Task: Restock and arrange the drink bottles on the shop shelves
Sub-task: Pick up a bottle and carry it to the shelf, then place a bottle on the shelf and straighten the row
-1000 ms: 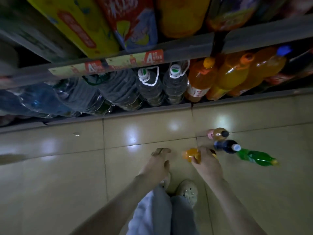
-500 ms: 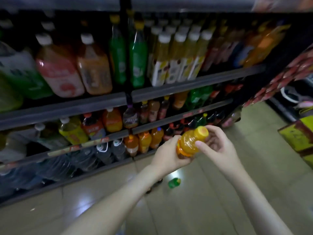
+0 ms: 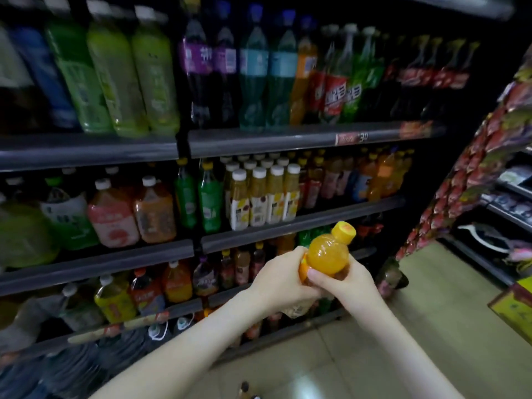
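The fingers [image 3: 290, 256] of the left hand [image 3: 283, 279] are curled round the lower body of a small orange drink bottle [image 3: 326, 256]. The right hand [image 3: 349, 286] cups it from the other side, thumb laid across the front just under the round bulge. Both hands are closed on it. The bottle is in the air in front of the drink shelves, tilted, with its yellow cap [image 3: 344, 228] pointing up and to the right, level with the grey rail of the middle shelf [image 3: 302, 223].

To do this well, I'd say one hand should take the bottle by its body and free the other to part the row. Then stand it upright, base first, label outward, among drinks of its own kind. The white-capped juice bottles [image 3: 259, 194] and green soda bottles [image 3: 210, 197] above are plainly not its match.

Much is hard to read from here. The hands cover the bottle's lower half and most of its label. They also hide the stretch of shelf right behind them, where something orange shows, so I cannot tell if a gap waits there. The labels are blurred and the upper right is dark. On the tiled floor [image 3: 431, 312], more bottles [image 3: 244, 390] are cut off at the bottom edge.
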Available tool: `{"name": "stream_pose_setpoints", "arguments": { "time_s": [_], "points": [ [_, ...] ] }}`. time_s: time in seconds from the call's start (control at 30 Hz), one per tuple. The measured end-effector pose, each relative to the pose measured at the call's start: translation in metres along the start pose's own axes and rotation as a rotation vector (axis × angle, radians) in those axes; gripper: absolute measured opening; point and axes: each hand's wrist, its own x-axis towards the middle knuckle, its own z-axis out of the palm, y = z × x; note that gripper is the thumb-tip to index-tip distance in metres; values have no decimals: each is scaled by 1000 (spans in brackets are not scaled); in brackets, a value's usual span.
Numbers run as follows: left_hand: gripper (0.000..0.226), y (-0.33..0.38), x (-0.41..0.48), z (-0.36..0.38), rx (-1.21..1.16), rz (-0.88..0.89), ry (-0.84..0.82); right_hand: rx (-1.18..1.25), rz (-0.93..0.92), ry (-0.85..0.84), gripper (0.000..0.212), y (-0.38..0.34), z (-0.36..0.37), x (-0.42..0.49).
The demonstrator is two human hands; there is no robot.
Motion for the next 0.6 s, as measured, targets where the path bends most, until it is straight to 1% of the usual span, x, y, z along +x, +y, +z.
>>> {"name": "stream_pose_setpoints", "arguments": {
  "time_s": [0.13,0.27,0.33,0.4,0.5,0.6],
  "points": [
    [58,10,45,-10,-8,51,28,103,-51,-3,39,-10,-20,42],
    [66,25,103,-19,-45,104,19,165,-89,16,49,-30,-53,88],
    [65,34,131,-24,-60,136,12,179,-129,34,53,-41,-71,110],
    [58,41,157,-30,-31,166,30,216,-180,61,52,-48,-90,130],
    [49,45,191,-36,80,187,140,216,-284,119,42,-55,-117,163],
    [45,41,222,-44,147,146,329,228,-379,165,37,-66,-137,198]
  ]
}}
